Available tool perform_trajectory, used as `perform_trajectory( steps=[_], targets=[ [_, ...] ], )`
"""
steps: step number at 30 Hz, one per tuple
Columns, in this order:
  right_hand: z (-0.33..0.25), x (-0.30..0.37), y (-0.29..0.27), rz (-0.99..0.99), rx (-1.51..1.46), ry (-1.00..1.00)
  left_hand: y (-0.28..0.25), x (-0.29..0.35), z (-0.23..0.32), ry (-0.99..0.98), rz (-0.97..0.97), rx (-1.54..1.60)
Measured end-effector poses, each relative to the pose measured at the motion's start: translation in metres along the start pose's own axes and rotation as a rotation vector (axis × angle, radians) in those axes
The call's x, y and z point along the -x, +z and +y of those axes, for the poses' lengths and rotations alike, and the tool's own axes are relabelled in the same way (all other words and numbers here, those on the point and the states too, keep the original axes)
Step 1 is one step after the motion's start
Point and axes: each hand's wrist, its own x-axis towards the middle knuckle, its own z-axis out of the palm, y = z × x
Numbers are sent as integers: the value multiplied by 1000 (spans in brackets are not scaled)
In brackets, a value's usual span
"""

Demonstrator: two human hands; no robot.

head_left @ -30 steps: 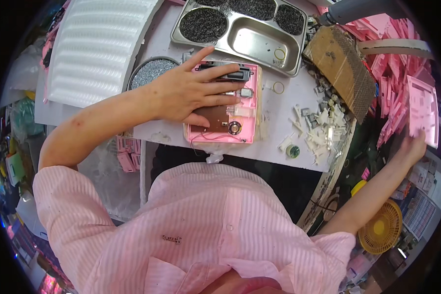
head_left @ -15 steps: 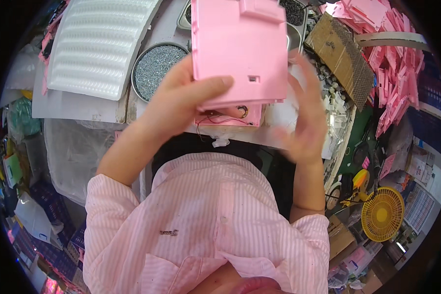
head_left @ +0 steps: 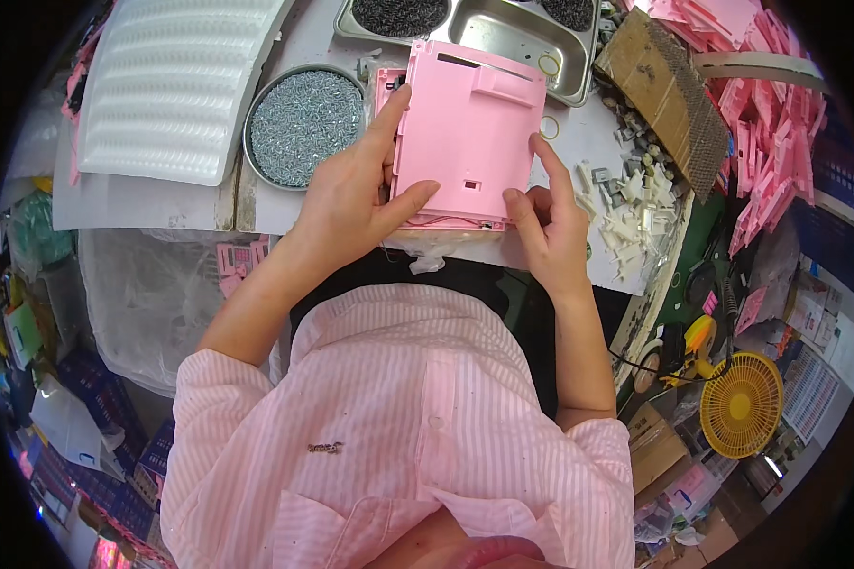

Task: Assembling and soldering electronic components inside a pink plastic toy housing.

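A pink plastic panel [head_left: 472,123] with a small rectangular hole and a raised block lies over a pink plastic tray-like part [head_left: 386,87], which shows at the left and near edges. Thin dark wires peek out at the near edge. Along the panel's left side my left hand [head_left: 358,182] grips it, thumb on top and index finger stretched up the edge. My right hand [head_left: 554,220] holds the near right corner between thumb and fingers. What lies between the two pink parts is hidden.
A round tin of silvery screws [head_left: 307,125] stands left of the panel, beside a white ribbed foam sheet [head_left: 175,85]. Behind is a metal compartment tray [head_left: 517,43] with dark screws. White plastic pieces [head_left: 638,213], cardboard [head_left: 662,104] and piled pink parts [head_left: 763,133] are on the right.
The panel has come down onto the pink part beneath it, uncovering more of the metal tray. My right hand has moved in from the right and taken hold of the panel's near corner.
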Motion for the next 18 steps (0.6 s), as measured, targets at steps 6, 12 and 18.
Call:
perform_trajectory(
  steps=[6,12,18],
  targets=[
    [9,-2,-1,-105,20,-78,5,17,-3,3,66,111],
    [-1,-22,-14,-238,347,-260,10,34,-2,-94,122,-28],
    [0,-25,-11,-295,220,-242,10,42,-2,-155,167,65]
  ],
)
